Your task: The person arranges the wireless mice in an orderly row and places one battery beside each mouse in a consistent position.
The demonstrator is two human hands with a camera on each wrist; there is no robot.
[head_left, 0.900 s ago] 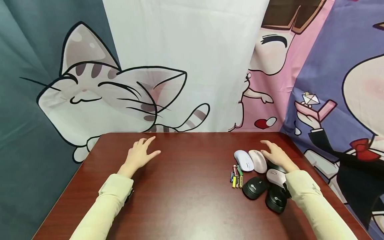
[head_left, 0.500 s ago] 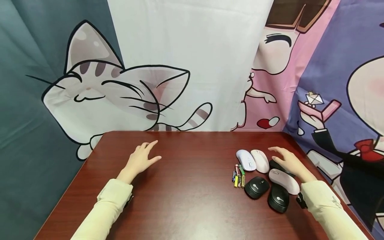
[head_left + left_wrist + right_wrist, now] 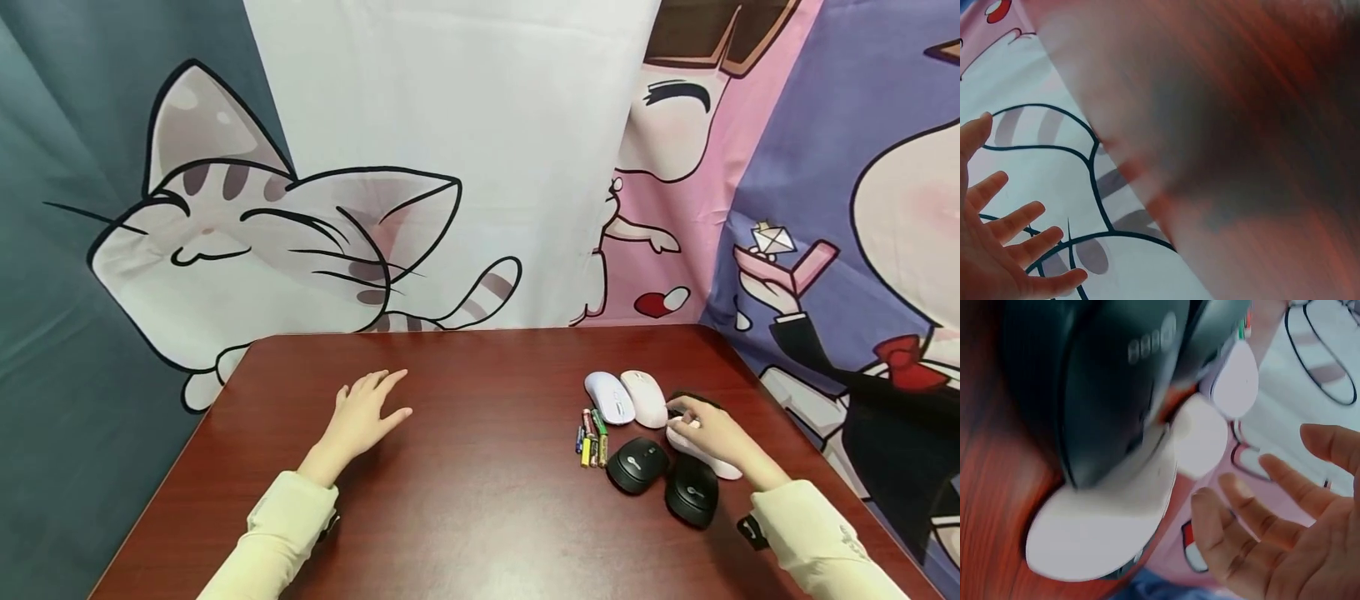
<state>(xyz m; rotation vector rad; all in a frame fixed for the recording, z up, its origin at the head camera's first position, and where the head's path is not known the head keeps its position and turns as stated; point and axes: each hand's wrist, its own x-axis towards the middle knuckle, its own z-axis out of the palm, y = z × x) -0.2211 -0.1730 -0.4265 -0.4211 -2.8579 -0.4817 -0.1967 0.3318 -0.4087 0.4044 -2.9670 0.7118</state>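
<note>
My right hand [image 3: 711, 432] hovers over a pale pinkish computer mouse [image 3: 716, 464], its fingers loosely bent and overlapping the mouse's far end in the head view. In the right wrist view the fingers [image 3: 1260, 515] are spread beside that pale mouse [image 3: 1094, 534], with nothing between them. A black mouse [image 3: 697, 398] lies just beyond the hand, partly hidden by it. Closer to me are two more black mice, one on the left [image 3: 637, 465] and one on the right [image 3: 692, 492]. Far to the left, my left hand [image 3: 362, 418] is held over the table with fingers spread, holding nothing.
A lavender mouse [image 3: 610, 398] and a cream mouse [image 3: 644, 398] lie side by side at the group's far left. Several small batteries [image 3: 592, 442] are clustered beside them. The brown wooden table [image 3: 465, 500] ends at a printed cartoon curtain [image 3: 555, 167].
My right hand has drawn back toward me, from above the far black mouse to above the pale pinkish one. The left hand has shifted slightly nearer to me.
</note>
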